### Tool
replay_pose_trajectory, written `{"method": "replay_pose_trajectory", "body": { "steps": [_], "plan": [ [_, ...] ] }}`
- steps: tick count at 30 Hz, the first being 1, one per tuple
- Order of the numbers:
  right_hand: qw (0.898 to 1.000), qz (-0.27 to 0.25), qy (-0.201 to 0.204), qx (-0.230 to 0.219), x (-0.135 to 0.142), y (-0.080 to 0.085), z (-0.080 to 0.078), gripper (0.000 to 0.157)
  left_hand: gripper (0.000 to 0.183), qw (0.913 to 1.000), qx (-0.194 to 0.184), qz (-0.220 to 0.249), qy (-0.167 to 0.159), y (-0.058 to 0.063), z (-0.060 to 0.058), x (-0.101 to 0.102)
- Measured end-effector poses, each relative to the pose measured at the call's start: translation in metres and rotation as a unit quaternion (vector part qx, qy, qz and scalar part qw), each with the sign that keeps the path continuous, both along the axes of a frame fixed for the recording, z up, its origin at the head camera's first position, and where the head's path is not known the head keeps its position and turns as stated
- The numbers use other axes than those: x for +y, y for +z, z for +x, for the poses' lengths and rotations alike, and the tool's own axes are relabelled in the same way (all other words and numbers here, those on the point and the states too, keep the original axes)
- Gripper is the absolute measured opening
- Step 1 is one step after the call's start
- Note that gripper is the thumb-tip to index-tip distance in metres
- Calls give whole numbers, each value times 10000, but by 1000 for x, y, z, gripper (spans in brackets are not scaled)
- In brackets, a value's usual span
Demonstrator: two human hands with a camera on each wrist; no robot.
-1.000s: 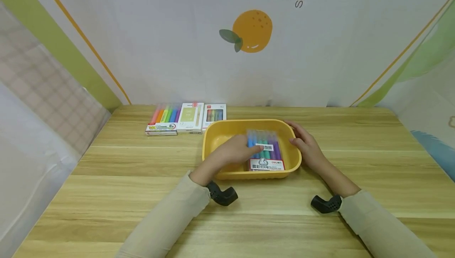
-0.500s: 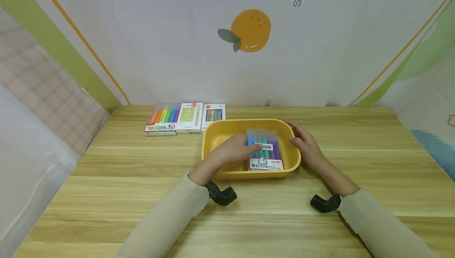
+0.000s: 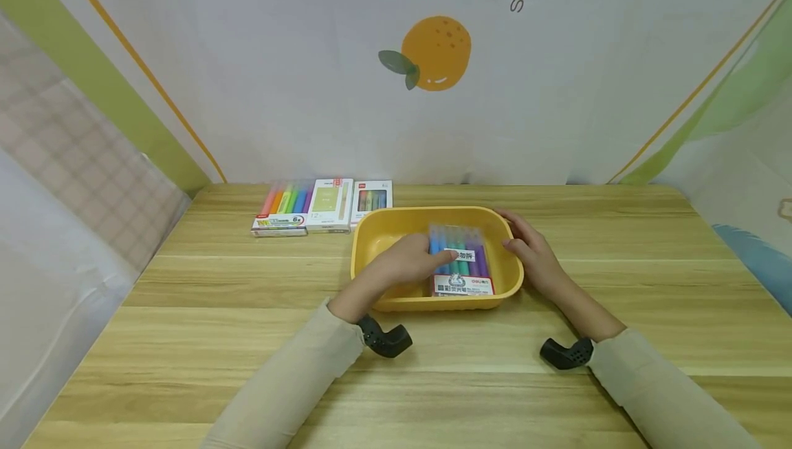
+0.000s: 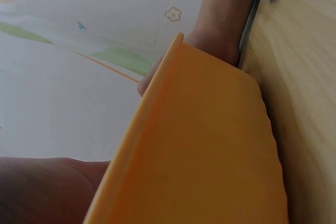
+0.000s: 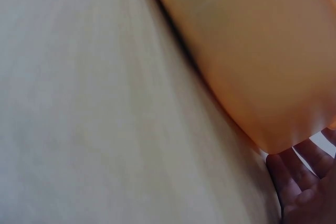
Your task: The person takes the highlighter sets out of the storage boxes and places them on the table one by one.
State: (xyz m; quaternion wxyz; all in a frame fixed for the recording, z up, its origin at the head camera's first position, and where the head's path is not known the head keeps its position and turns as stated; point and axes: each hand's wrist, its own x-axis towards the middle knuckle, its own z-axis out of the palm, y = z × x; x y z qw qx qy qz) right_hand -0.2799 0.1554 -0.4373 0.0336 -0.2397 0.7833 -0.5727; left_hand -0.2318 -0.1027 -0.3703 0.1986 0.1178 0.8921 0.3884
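Note:
A yellow plastic basin [image 3: 386, 304] stands on the wooden table, its side wall [image 4: 205, 135] filling much of the left wrist view. Inside its right half lies a clear-fronted pack of highlighters [image 3: 463, 285], blue, green and purple. My left hand [image 3: 405, 258] reaches over the near rim and grips the pack's left side, thumb across its front; the other fingers are mostly hidden. With my right hand [image 3: 537, 260] I hold the basin's right end, thumb at the rim and fingers around the outside. In the right wrist view those fingers [image 5: 299, 169] touch the basin's outer corner.
Behind the basin to the left, three boxes lie side by side: a rainbow highlighter pack [image 3: 284, 208], a white box with a yellow-green panel [image 3: 331, 205], and a smaller white pen box [image 3: 372, 201]. A printed curtain [image 3: 278, 91] hangs behind the table [image 3: 247, 339].

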Motion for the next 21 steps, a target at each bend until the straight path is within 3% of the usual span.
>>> {"method": "replay_pose_trajectory", "body": {
  "steps": [12, 21],
  "plan": [
    [10000, -73, -4, -34, 0, 0, 0, 56, 32, 9993, -128, 208, 269, -1, 0, 1],
    [10000, -31, -39, -5, 0, 0, 0, 55, 36, 9988, -121, 49, 476, -3, -2, 1]
  ]
}}
